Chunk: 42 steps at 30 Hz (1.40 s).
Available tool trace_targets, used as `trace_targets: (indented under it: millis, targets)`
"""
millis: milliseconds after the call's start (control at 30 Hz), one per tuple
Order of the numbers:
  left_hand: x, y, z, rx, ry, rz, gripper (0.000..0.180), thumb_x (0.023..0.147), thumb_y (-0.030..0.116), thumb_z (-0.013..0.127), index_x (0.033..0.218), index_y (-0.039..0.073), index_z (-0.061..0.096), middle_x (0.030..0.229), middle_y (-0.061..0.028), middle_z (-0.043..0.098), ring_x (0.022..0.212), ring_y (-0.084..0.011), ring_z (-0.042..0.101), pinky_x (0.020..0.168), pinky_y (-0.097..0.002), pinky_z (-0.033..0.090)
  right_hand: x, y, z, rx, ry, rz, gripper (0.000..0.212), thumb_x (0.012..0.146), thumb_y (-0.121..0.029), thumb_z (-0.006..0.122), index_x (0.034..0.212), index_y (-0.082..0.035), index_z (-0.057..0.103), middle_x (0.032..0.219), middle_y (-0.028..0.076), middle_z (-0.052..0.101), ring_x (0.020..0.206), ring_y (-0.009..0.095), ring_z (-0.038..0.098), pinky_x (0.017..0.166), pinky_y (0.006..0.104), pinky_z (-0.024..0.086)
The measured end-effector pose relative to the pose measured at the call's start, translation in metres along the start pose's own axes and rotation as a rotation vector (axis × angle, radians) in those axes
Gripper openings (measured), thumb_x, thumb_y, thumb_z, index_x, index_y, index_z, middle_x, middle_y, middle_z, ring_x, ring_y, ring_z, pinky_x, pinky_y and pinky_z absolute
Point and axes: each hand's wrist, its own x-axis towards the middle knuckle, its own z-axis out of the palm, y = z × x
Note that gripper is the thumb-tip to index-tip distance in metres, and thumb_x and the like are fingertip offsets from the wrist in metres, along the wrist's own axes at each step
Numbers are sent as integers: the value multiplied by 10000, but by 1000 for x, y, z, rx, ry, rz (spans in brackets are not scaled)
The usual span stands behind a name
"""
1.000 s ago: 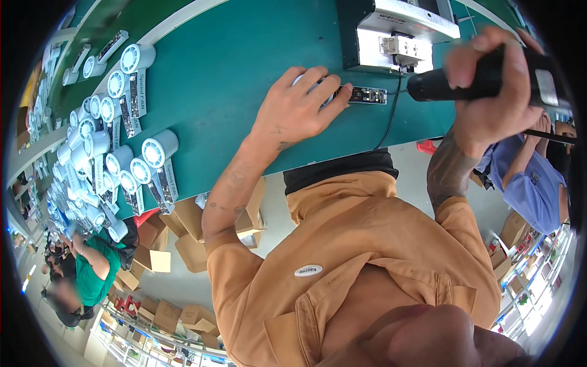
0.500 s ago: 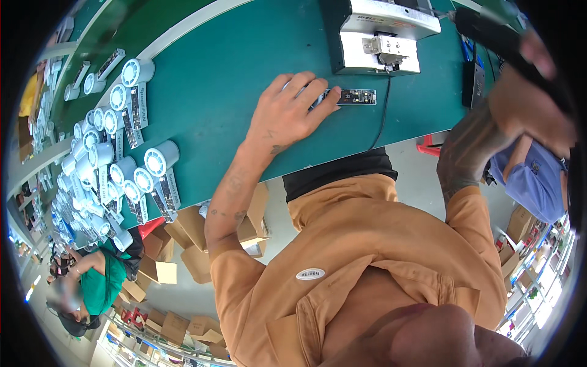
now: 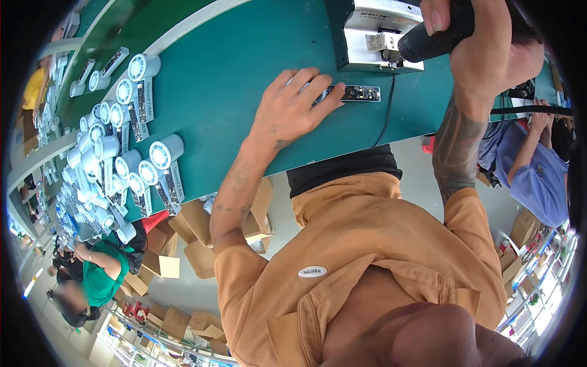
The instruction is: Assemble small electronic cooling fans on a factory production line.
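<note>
While the left hand [image 3: 293, 105] touches circuitry [image 3: 362, 93], the right [image 3: 494, 68] grips a tool [image 3: 437, 41]

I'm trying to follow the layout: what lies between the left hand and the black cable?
In the head view, a circuit board juts out from the left hand toward the cable, then comes a narrow strip of green table.

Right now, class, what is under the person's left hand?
A sliver of pale-blue plastic shows beside the thumb of the left hand; a circuit-board strip extends rightward on the green workbench. Whatever else the hand covers cannot be seen.
</note>
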Motion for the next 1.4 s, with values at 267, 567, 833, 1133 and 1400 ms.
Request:
trace_targets:
  millis: [267, 567, 833, 1133, 1400]
  targets:
    - [-1, 0, 2, -10, 18, -13, 321, 760, 207, 862, 1057, 141, 760, 1002, -24, 641, 960, -221, 641, 718, -348, 530, -36, 14, -19, 275, 78, 234, 250, 1013, -155, 521, 1003, 87, 584, 902, 185, 624, 527, 211, 552, 478, 351, 456]
    - [-1, -1, 1, 14, 15, 7, 304, 771, 204, 848, 1054, 138, 758, 1009, -22, 646, 964, -216, 641, 725, -346, 534, -41, 17, -25, 307, 73, 217, 273, 1025, -179, 487, 1015, 88, 542, 882, 202, 636, 510, 205, 553, 454, 364, 464]
    - [-2, 0, 1, 20, 24, 16, 311, 774, 210, 846, 1063, 137, 756, 1006, -25, 646, 961, -221, 642, 730, -350, 539, -44, 25, -20, 368, 65, 178, 251, 1018, -116, 510, 1164, 86, 474, 866, 225, 636, 506, 221, 562, 449, 373, 470]
    - [-1, 1, 2, 11, 19, 7, 325, 766, 218, 857, 1067, 146, 760, 1009, -26, 647, 964, -227, 645, 733, -355, 537, -47, 25, -18, 373, 118, 205, 207, 1002, -117, 531, 1043, 86, 534, 849, 207, 626, 508, 217, 558, 443, 360, 466]
    - [-3, 2, 2, 39, 16, 10, 323, 775, 204, 847, 1080, 149, 759, 1013, -28, 645, 968, -224, 643, 726, -348, 528, -53, 25, -21, 441, 52, 238, 192, 999, -114, 543, 980, 77, 545, 817, 182, 588, 508, 225, 551, 459, 375, 471]
